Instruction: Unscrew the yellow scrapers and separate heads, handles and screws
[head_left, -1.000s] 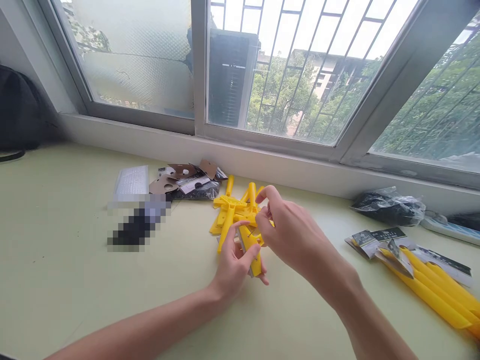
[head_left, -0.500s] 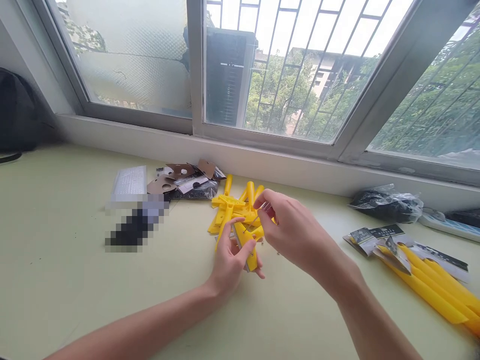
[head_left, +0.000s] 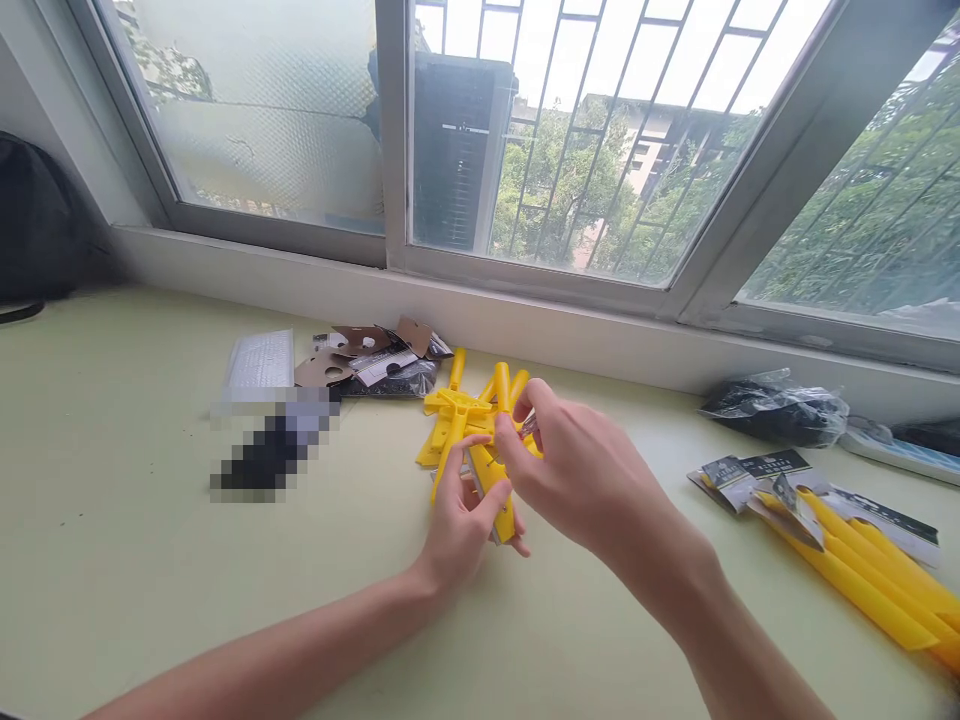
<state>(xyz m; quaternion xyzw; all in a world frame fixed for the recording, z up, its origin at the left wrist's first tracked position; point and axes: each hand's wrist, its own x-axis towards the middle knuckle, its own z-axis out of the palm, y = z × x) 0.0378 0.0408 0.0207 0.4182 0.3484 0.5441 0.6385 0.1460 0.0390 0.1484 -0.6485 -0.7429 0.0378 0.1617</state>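
My left hand is closed around a yellow plastic scraper with a greyish metal edge along its side. The thumb presses on its face, near a small screw. My right hand pinches the clear handle of a small screwdriver. Its thin shaft points down at the upper part of the scraper, though the fingers hide most of the tool and I cannot tell whether the tip sits in a screw. Just beyond both hands lies a pile of similar yellow scrapers, partly covered by my fingers.
At back left are a clear plastic box, torn cardboard packaging and a blurred-out dark item. On the right lie long yellow sleeves with printed cards, and a black bundle in clear plastic. A window sill bounds the table behind.
My right hand has shifted slightly left and turned, with its thumb and fingers lower over the scraper. The left hand and the scraper stay nearly in place.
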